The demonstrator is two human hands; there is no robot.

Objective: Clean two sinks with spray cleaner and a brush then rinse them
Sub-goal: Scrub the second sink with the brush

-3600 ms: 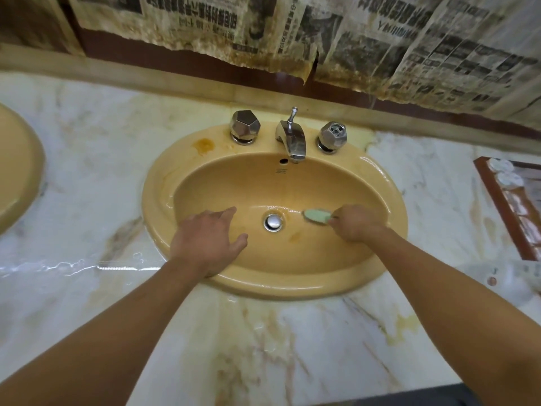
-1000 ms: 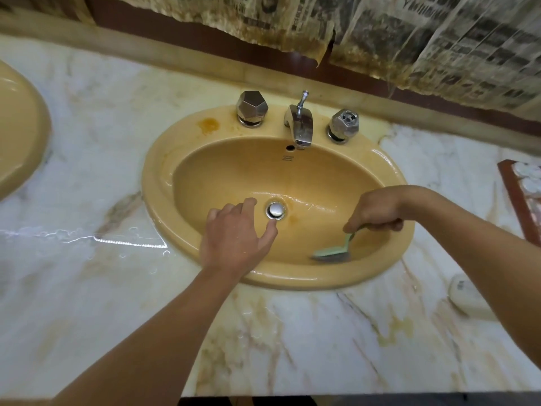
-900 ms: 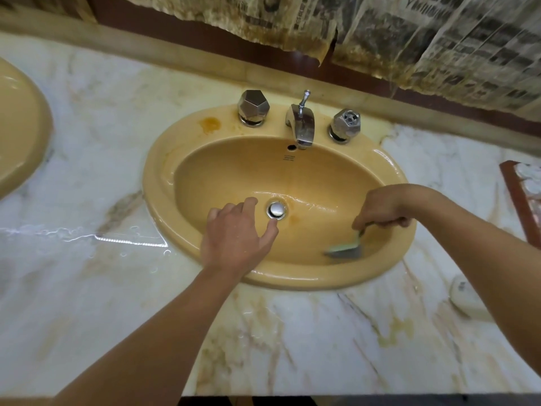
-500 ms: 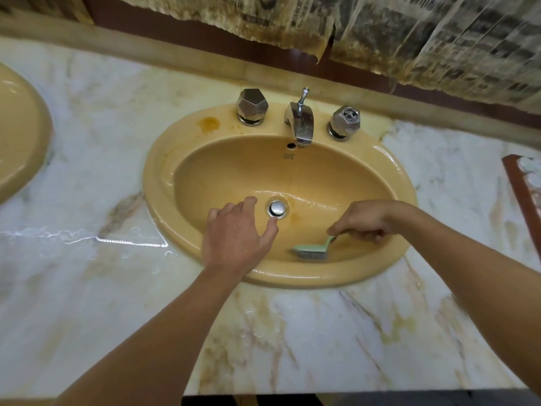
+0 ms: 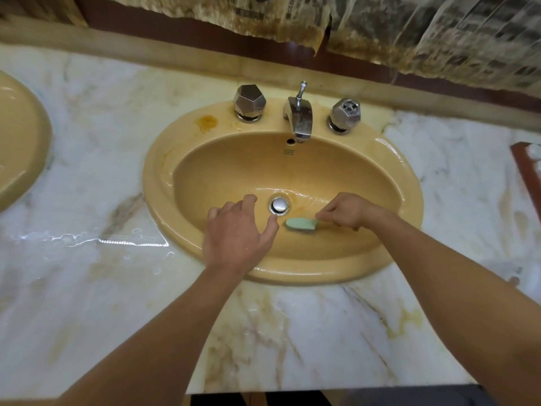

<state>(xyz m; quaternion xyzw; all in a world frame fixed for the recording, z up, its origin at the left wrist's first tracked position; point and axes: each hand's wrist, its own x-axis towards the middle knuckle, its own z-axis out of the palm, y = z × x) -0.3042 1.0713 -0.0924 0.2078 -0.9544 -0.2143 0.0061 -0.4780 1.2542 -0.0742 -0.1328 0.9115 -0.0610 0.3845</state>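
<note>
A yellow oval sink (image 5: 404,177) is set in the marble counter in front of me. My right hand (image 5: 348,210) grips the handle of a pale green brush (image 5: 301,224), whose head lies on the basin floor just right of the chrome drain plug (image 5: 279,205). My left hand (image 5: 237,235) rests on the near inner wall of the basin, fingers spread and relaxed, holding nothing. A second yellow sink (image 5: 20,142) shows partly at the far left. An orange stain (image 5: 208,122) marks the rim near the left tap.
A chrome spout (image 5: 298,118) with two faceted tap knobs (image 5: 249,102) (image 5: 345,114) stands at the back of the sink. Water pools on the marble counter (image 5: 87,238) to the left. A red-brown tray (image 5: 527,171) sits at the right edge. Stained newspaper (image 5: 439,30) hangs on the wall.
My right hand has swept the brush from the basin's near right wall leftward to beside the drain. My left hand has stayed in place on the near wall.
</note>
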